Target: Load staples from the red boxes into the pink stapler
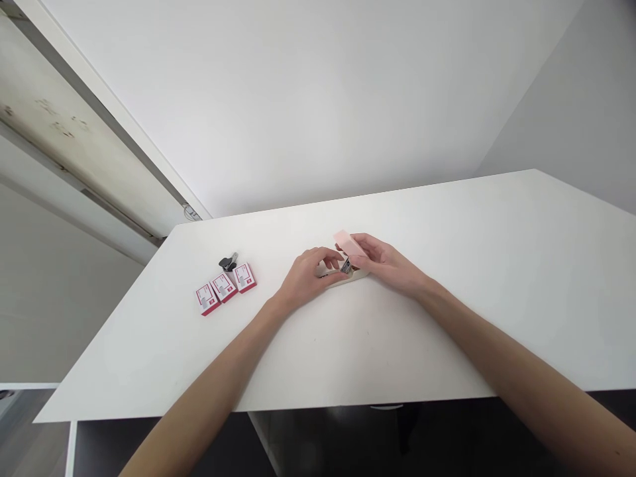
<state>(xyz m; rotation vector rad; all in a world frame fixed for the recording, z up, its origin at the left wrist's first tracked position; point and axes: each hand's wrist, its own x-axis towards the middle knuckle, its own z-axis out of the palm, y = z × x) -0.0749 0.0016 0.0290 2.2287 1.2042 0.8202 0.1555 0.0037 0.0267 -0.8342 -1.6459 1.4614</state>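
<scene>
A stapler with a pink upper arm [350, 245] lies between my hands in the middle of the desk, its arm tilted up from the pale base [342, 281]. Some dark and silvery metal [346, 266] shows in the gap between them. My right hand [381, 260] grips the stapler from the right, thumb and fingers closed around the raised arm. From the other side, my left hand [314, 270] curls over the base, with its thumb and fingertips close to the metal part. Whether a small item is pinched in those fingertips is too small to tell.
Three red-and-white small boxes [223, 287] stand side by side to the left on the white desk [397, 344]. Just behind them lies a black object with a silvery tip [228, 262]. A white wall [318, 99] rises behind the desk.
</scene>
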